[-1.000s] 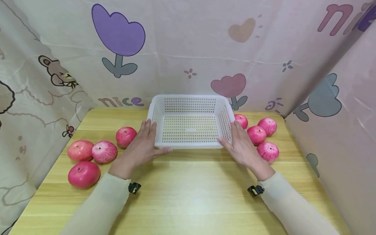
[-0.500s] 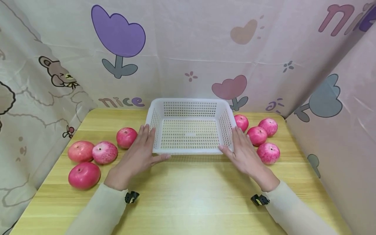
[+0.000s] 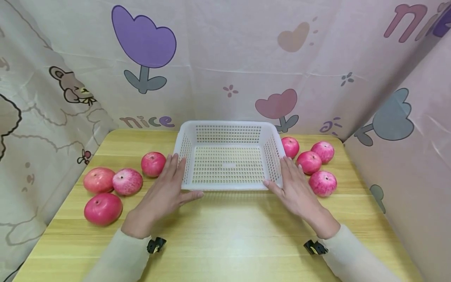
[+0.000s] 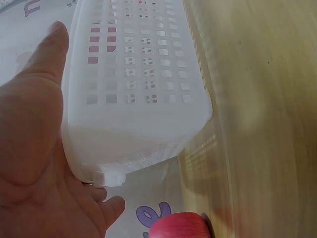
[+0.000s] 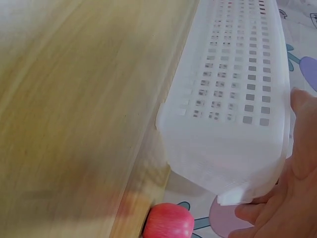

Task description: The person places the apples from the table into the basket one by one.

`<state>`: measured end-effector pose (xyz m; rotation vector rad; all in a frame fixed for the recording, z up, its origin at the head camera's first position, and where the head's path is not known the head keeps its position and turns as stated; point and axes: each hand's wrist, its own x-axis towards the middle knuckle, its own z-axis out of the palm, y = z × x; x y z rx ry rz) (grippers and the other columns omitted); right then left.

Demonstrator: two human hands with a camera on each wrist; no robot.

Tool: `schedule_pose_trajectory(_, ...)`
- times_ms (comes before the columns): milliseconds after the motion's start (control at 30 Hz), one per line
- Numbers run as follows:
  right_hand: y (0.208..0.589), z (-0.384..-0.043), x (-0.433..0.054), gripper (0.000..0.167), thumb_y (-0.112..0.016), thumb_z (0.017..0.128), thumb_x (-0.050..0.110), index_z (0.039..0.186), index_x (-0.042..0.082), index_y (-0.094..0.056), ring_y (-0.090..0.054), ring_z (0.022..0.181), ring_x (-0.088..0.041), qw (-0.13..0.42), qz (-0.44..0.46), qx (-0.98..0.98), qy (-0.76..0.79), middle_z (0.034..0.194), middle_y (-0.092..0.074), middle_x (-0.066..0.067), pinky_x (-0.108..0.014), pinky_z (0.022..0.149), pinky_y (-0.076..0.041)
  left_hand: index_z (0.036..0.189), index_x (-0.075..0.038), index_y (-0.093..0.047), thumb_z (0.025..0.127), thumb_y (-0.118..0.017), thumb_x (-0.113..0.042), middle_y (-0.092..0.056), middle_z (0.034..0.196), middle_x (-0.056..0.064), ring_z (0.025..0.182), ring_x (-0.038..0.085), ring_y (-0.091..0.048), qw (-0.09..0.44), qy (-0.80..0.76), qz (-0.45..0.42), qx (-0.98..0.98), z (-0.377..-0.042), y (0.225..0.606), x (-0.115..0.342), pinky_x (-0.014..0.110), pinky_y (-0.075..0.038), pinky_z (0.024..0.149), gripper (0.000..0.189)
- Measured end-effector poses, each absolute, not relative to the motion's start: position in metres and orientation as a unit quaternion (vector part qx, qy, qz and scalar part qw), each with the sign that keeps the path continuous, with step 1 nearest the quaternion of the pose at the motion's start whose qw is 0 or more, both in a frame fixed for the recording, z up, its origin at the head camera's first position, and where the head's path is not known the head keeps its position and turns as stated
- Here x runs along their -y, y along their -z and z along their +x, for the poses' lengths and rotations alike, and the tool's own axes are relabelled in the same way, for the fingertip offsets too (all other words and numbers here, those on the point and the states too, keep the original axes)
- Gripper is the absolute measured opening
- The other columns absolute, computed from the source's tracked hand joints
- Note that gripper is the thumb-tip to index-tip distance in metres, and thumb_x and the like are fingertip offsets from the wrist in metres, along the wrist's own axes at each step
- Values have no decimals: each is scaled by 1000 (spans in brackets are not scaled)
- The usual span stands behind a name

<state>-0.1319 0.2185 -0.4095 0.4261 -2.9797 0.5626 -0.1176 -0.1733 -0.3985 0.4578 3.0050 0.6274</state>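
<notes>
A white perforated plastic basket [image 3: 229,186] stands at the back middle of the table with nothing inside. My left hand [image 3: 167,188] holds its front left corner, the thumb along the front rim and the fingers along the side. At the front right corner, my right hand [image 3: 294,186] grips it in the same manner. Both wrist views show fingertips bent around the ends of the basket, below its rim. A pinkish-red apple [image 3: 153,164] lies just beyond the left hand's fingers. Beside the right hand are two more apples, one streaked [image 3: 323,183] and one plainer red [image 3: 309,162].
Farther left, several apples [image 3: 103,209] sit in a cluster on the wooden table [image 3: 225,243]. Two others, one by the basket's right side [image 3: 290,147] and one streaked [image 3: 323,152], lie at the back right. A patterned curtain [image 3: 211,51] hangs behind.
Both hands have drawn the basket a short way toward me across the table. Their hold looks the same, and the apples have kept their places.
</notes>
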Motion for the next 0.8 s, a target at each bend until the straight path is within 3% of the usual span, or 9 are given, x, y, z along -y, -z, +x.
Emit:
schedule_pose_trajectory(233,411,-125,-219,99,-53,104,63,163,-9,-22,-19,159,-49,56,143,972,-176,171,-22,-30,-66,128,-18,169,-2,-12,87,-72,-71,1,176,24,163,47,0,13,-206,148,-967,-111,400,173,67,-25,124,123)
schedule_pose_trajectory(567,413,-113,-220,93,-59,104,56,162,-10,-26,-23,158,-50,76,154,970,-174,169,-25,-31,-66,127,-22,168,-1,-14,88,-61,-80,-2,175,26,163,47,-3,3,-209,146,-967,-102,400,173,67,-23,125,122)
schedule_pose_trajectory(800,416,-107,-221,91,-62,103,55,160,-9,-33,-31,154,-49,101,153,967,-177,166,-32,-30,-67,123,-30,168,0,-16,90,-65,-74,-6,175,28,163,44,-1,-4,-213,149,-966,-98,400,173,66,-22,126,118)
